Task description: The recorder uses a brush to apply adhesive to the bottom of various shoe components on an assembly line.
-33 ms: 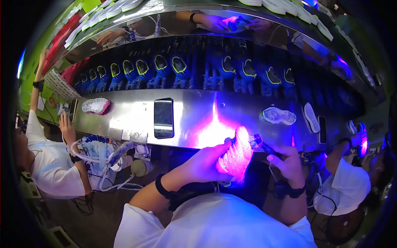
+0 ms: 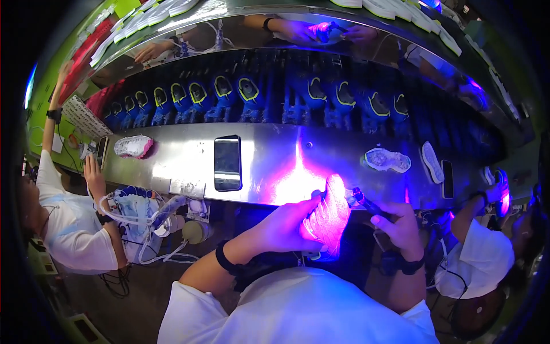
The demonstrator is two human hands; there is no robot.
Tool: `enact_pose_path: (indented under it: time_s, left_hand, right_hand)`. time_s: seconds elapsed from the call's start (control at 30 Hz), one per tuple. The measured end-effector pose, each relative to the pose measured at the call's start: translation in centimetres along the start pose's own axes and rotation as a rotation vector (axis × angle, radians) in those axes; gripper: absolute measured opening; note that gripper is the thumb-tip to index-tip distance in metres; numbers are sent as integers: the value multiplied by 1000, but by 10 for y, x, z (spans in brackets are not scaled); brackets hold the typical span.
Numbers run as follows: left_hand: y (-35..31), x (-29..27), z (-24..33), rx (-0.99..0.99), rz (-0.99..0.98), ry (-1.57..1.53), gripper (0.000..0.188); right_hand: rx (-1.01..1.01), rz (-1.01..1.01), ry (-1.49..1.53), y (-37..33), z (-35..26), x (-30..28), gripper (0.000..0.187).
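In front of my body, over the near edge of the metal bench, my left hand (image 2: 290,226) grips a shoe (image 2: 327,221) with its narrow end up. Strong pink-violet light washes out its colour, and ridged lines cross its side. My right hand (image 2: 400,227) is closed round a slim dark-handled tool (image 2: 369,203). The tool's tip is at the shoe's right side near the top; glare hides whether it touches. A bright pink patch of light falls on the bench just behind the shoe.
On the metal bench (image 2: 172,149) lie a phone (image 2: 227,163), a white-and-pink sole (image 2: 134,147), pale soles (image 2: 387,160) (image 2: 432,163) and another phone (image 2: 447,179). Behind stands a row of blue shoes (image 2: 248,94). Co-workers sit left (image 2: 80,223) and right (image 2: 481,258); white tubes (image 2: 150,221) hang left.
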State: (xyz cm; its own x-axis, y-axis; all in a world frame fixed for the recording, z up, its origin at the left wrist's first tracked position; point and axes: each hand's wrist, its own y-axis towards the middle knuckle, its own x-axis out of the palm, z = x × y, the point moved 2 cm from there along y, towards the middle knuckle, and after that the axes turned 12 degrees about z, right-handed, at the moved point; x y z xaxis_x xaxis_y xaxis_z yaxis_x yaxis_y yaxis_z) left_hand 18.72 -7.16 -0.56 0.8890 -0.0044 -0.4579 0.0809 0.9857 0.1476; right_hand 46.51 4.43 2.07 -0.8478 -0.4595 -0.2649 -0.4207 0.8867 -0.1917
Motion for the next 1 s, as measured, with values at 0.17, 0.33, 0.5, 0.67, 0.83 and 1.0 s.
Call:
enact_pose_path:
  time_s: [0.17, 0.33, 0.5, 0.67, 0.83, 1.0]
  left_hand:
    - [12, -3, 16, -282, -126, -159, 105]
    - [13, 4, 17, -447, -137, -288, 93]
    - [25, 25, 9, -502, -30, -704, 75]
    - [37, 24, 10, -579, -101, -442, 74]
    - [44, 24, 19, -537, -3, -491, 67]
    - [41, 22, 9, -588, 65, -752, 68]
  right_hand:
    - [-142, -29, -51, -8, 9, -8, 40]
    - [-140, 20, 30, -14, 16, 12, 37]
    - [-36, -17, 24, -41, 62, -3, 30]
    - [-6, 128, -50, -15, 43, -7, 30]
    - [-87, 138, 13, 3, 30, -6, 31]
    - [123, -91, 90, -26, 41, -25, 31]
